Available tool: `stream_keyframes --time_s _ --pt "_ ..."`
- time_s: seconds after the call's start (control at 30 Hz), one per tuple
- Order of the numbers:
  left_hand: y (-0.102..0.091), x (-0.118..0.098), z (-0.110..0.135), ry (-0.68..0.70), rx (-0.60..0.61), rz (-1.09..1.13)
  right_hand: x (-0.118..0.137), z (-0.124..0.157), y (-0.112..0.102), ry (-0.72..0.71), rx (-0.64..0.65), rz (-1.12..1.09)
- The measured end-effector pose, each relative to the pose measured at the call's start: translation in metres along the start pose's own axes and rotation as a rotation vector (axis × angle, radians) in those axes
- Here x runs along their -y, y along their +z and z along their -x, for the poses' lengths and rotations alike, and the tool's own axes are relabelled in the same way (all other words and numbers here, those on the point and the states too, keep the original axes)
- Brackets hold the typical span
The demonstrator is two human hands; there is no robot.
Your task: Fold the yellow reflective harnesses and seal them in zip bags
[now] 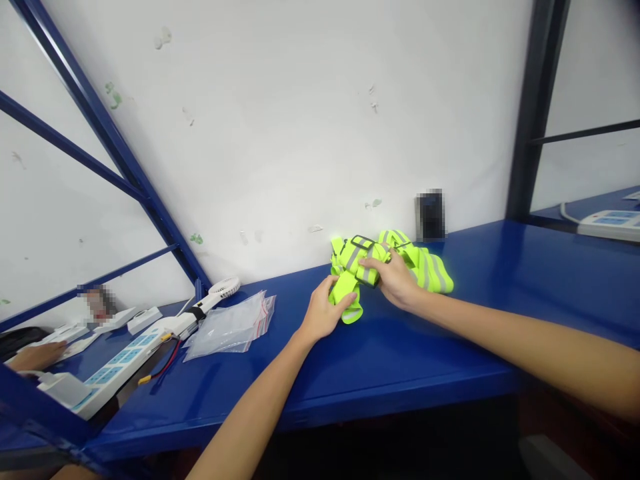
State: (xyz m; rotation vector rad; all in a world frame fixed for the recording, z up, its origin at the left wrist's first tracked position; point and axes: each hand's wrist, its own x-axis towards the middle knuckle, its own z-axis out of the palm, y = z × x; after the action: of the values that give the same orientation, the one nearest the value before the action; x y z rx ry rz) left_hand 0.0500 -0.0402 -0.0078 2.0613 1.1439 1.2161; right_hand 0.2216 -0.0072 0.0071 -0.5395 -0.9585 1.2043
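Observation:
A bundle of neon-yellow reflective strap (351, 255) with grey stripes and a black buckle (362, 242) is between my hands over the blue table. My left hand (325, 311) pinches a loose end of it at the lower left. My right hand (395, 275) grips the folded part from the right, thumb on top. More of the neon-yellow striped material (431, 269) lies on the table just beyond and right of my right hand. Whether both parts belong to one piece is hidden by my hand.
Clear zip bags (233, 325) lie left on the blue table (400, 363), beside a white power strip (125, 363), a small white fan (225, 288) and a cable with yellow connectors (167, 363). A dark blurred object (431, 217) leans on the wall. Another person's hand (37, 357) shows far left.

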Motion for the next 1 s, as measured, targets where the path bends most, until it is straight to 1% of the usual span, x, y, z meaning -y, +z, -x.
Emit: stream_keyframes --time_s 0.13,0.23,0.3,0.4,0.47,0.53,0.57,0.6,0.67,0.73,0.8,0.9,0.97,1.0 --pt "-0.002 0.005 -0.004 0.007 0.039 0.118 0.003 0.0 0.001 0.09 0.029 -0.102" --pt "-0.003 0.013 -0.006 -0.037 0.086 0.245 0.005 0.001 0.001 0.143 0.069 -0.126" --pt "-0.002 0.018 -0.007 -0.126 0.137 0.377 0.006 0.002 0.003 0.161 0.096 -0.12" --pt "-0.001 0.021 -0.007 -0.299 0.199 0.608 0.007 0.003 0.005 0.152 0.131 -0.114" --pt "-0.002 0.02 -0.007 -0.374 0.237 0.681 0.006 0.004 0.005 0.113 0.137 -0.086" --pt "-0.002 0.02 -0.007 -0.407 0.296 0.673 0.003 0.004 0.002 0.03 0.11 0.022" --pt "-0.002 0.021 -0.007 -0.412 0.321 0.657 0.002 0.004 0.0 -0.021 0.086 0.121" --pt "-0.001 0.021 -0.007 -0.411 0.335 0.64 0.001 0.004 -0.003 -0.077 0.064 0.244" --pt "0.001 0.022 -0.006 -0.392 0.318 0.618 -0.001 0.004 -0.008 -0.202 0.057 0.52" --pt "0.004 0.022 -0.005 -0.362 0.29 0.603 -0.001 0.004 -0.014 -0.344 0.14 0.742" --pt "0.006 0.022 -0.003 -0.35 0.273 0.588 -0.002 0.004 -0.019 -0.497 0.306 0.863" --pt "0.008 0.021 -0.001 -0.359 0.241 0.593 -0.005 0.0 -0.025 -0.687 0.602 0.938" --pt "0.008 0.021 0.0 -0.353 0.198 0.621 -0.01 -0.003 -0.028 -0.785 0.747 0.959" --pt "0.008 0.022 0.0 -0.348 0.18 0.637 -0.012 -0.005 -0.029 -0.823 0.796 0.966"
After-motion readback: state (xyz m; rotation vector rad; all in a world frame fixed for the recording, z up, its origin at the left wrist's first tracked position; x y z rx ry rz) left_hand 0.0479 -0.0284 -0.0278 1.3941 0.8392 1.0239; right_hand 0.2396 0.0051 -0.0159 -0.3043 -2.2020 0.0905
